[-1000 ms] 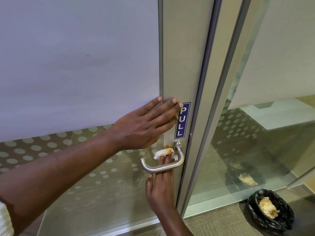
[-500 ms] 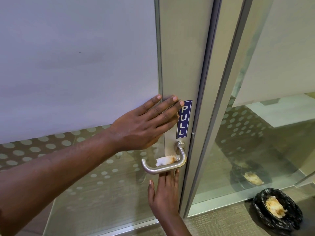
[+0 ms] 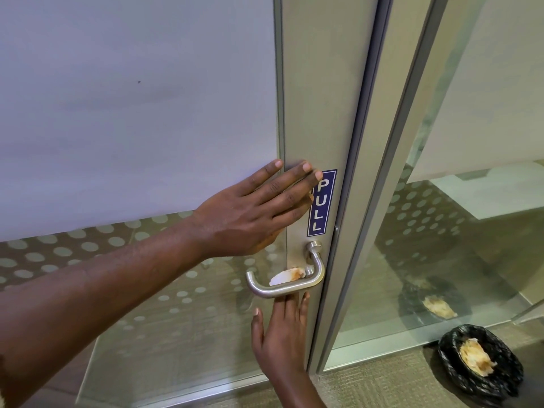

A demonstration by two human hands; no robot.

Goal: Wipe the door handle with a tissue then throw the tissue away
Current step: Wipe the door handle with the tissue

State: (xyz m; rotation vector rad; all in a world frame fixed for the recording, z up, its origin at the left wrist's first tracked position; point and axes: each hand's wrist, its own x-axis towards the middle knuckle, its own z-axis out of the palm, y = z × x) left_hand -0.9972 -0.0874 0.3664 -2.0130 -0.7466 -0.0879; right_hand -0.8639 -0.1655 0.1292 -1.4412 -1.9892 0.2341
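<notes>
A brushed-metal lever door handle [image 3: 294, 289] sits on the door's grey frame under a blue PULL sticker [image 3: 321, 203]. A stained white tissue [image 3: 287, 275] shows just above the lever, between it and the door. My right hand [image 3: 279, 334] reaches up from below with straight fingers. Its fingertips pass behind the lever to the tissue, and its thumb is spread to the left. My left hand [image 3: 250, 213] lies flat on the door above the handle, fingers straight.
A small bin lined with a black bag [image 3: 497, 390] stands on the carpet at the lower right and holds a crumpled stained tissue [image 3: 475, 356]. The glass panel beside it mirrors the bin. The door's lower glass carries frosted dots.
My right hand has slid down, so more of it shows beneath the lever, and its fingers have straightened. The tissue has dropped closer to the lever. My left hand stays on the door.
</notes>
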